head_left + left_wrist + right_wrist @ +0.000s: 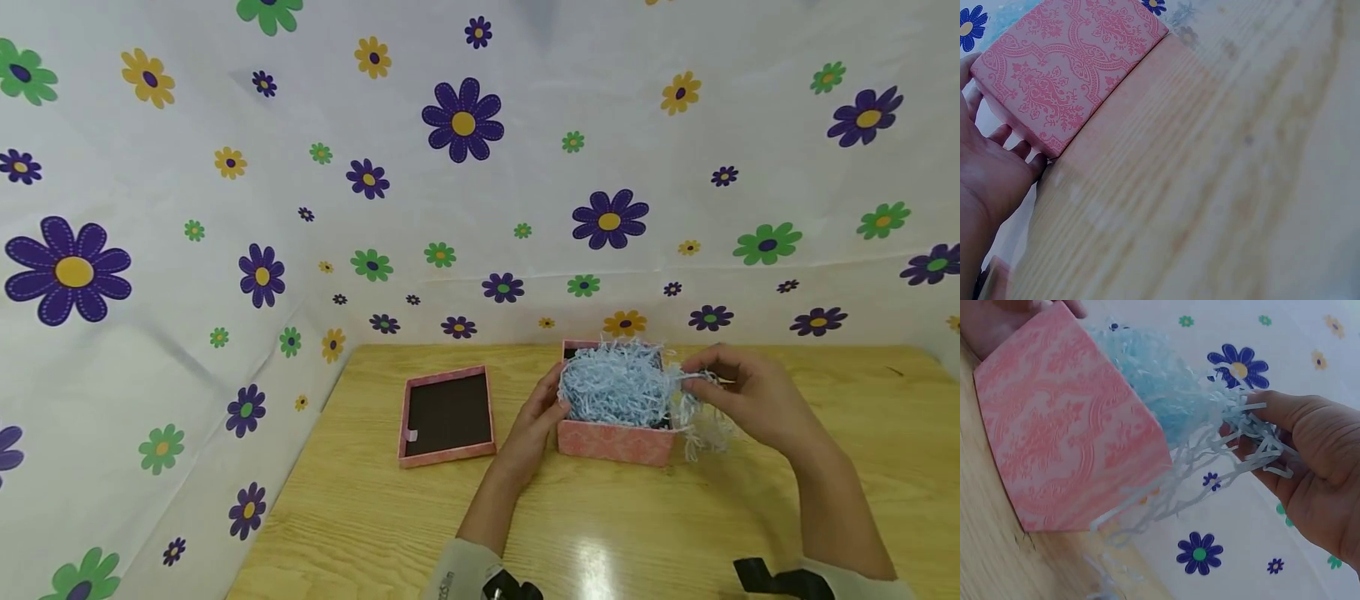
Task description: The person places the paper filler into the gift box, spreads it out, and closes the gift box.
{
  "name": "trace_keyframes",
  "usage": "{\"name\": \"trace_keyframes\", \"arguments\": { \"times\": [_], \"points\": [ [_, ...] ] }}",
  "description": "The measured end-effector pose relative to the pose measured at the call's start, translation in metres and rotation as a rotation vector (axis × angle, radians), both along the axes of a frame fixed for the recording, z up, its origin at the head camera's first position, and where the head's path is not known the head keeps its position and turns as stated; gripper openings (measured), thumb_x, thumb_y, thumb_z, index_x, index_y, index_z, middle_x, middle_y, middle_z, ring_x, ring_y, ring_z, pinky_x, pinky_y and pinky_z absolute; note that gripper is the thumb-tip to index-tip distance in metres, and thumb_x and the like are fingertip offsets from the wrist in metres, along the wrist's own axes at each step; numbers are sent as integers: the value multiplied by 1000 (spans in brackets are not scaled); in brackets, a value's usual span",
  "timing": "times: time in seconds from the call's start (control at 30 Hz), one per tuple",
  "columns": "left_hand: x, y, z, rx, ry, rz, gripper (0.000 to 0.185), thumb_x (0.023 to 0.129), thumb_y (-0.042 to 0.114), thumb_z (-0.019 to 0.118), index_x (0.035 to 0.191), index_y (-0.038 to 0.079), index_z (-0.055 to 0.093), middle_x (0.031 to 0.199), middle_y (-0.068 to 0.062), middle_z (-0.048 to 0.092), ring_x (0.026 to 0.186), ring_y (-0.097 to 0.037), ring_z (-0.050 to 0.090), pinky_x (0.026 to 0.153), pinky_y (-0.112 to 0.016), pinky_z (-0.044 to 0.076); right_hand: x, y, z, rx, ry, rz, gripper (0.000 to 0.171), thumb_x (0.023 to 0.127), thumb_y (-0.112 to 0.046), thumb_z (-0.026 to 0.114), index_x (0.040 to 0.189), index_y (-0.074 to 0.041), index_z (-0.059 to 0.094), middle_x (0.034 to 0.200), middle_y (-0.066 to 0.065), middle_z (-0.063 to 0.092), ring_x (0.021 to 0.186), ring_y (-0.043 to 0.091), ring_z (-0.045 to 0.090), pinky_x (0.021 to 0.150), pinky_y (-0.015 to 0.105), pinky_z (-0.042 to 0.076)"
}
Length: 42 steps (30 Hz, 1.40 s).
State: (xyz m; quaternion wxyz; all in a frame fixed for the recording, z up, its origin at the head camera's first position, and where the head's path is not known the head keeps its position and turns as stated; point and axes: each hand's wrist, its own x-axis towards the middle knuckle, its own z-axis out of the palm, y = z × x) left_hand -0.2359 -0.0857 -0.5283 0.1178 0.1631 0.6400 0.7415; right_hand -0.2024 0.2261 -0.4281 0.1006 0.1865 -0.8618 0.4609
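Pinching a tuft of pale blue shredded paper [618, 385] at the right edge of the pink patterned cardboard box [613, 440], the right hand [750, 396] sits right of it; the left hand [534, 421] rests relaxed-fingered against its left wall on the wooden table [600, 533].

Light wooden bench [375, 517], grain running along its length, glossy enough to catch a pale glare near the front edge. Standing on it, toward the back middle: 1 pink patterned box [611, 440], open at the top, heaped with pale blue shredded paper [615, 383] that spills over the right rim, with a few loose strands lying on the wood just beside that side. To the left of the box, apart from it: 1 pink lid [447, 415], lying flat, dark inside facing up. Near the back right corner, 1 small dark mark [894, 371], possibly a scrap or a scratch. Flowered white sheeting [225, 208] bordering the back and left edges.
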Motion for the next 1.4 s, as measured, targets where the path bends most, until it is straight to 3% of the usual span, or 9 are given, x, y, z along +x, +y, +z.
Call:
{"name": "trace_keyframes", "arguments": {
  "times": [0.23,0.5,0.63,0.77,0.9,1.0,1.13,1.23,1.4],
  "points": [
    [-2,0,0,-15,14,-7,57,110,34,53,163,43,36,169,12,33,157,-23,29,128,-54,21,-4,-28,26,-125,175,-67,25,92,10,76,112,-4,74,102,-6,72,88,0,68,78,10,55],
    [-1,0,2,17,-11,-2,59,110,30,54,166,36,34,171,3,31,158,-27,27,129,-55,20,-18,-67,54,-264,239,5,27,91,14,73,114,0,75,104,0,72,90,5,69,80,13,57],
    [-1,1,3,25,-33,2,61,110,28,54,167,32,33,170,0,34,156,-27,30,129,-53,20,-23,-82,53,-315,231,16,24,92,13,73,112,0,75,106,3,71,93,6,71,81,15,58],
    [-2,0,2,28,-25,-14,59,111,27,53,166,34,34,169,3,35,155,-24,32,128,-52,23,-28,-88,38,-313,193,25,22,94,10,73,113,-1,75,110,11,71,98,4,71,82,16,59],
    [-4,0,1,29,6,-26,57,111,25,52,166,35,35,170,4,34,154,-22,34,127,-50,26,-32,-90,15,-269,140,7,19,94,6,75,112,-2,75,110,14,73,98,2,70,83,13,56],
    [-4,0,0,31,22,-26,56,112,25,51,166,33,36,170,4,34,154,-23,34,127,-50,27,-34,-90,0,-186,96,-26,18,94,1,77,111,-4,75,110,12,76,100,8,71,87,14,55],
    [-3,1,1,27,20,-21,56,112,26,52,165,32,37,171,6,32,157,-23,31,128,-51,25,-35,-92,-12,-40,44,-36,17,94,-3,79,111,-6,76,113,12,76,107,28,73,94,37,61],
    [-3,0,1,22,18,-19,55,112,27,52,165,33,38,172,9,28,160,-23,25,129,-52,21,-36,-94,-14,65,-6,-1,18,94,-4,79,112,-7,76,114,13,75,107,36,72,94,55,59],
    [-3,1,1,27,16,-18,55,112,27,52,165,32,38,173,9,27,161,-24,22,129,-53,19,-35,-96,-9,166,-57,85,18,96,-4,76,114,-6,75,115,12,74,109,35,69,95,57,58]
  ]
}}
